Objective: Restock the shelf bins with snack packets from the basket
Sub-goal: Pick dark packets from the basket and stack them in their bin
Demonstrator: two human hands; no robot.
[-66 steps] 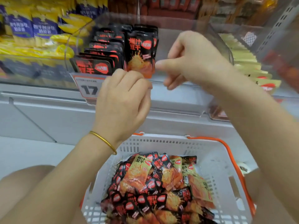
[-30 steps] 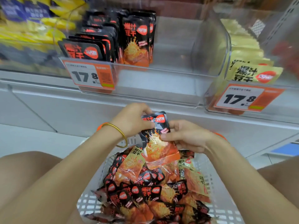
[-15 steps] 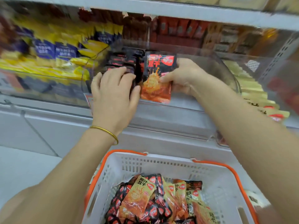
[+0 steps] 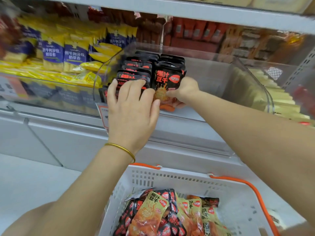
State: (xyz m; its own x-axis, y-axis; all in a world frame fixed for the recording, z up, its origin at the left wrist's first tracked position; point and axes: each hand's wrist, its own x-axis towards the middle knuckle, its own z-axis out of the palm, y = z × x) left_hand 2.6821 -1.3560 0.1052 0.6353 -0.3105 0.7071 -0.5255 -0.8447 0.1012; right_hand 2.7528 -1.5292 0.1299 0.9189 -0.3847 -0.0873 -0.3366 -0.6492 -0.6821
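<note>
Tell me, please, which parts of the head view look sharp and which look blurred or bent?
Head view: the black packet in the right hand reads crisply; the left hand is sharp; left and right edges smear; the upper shelf bows.

A second ago I held the black-and-orange packet low over the basket with both hands. Now it stands upright at the near end of the right row in the clear bin. My right hand has dropped to pinch its lower right edge, and my left hand has spread flat on the left row.
</note>
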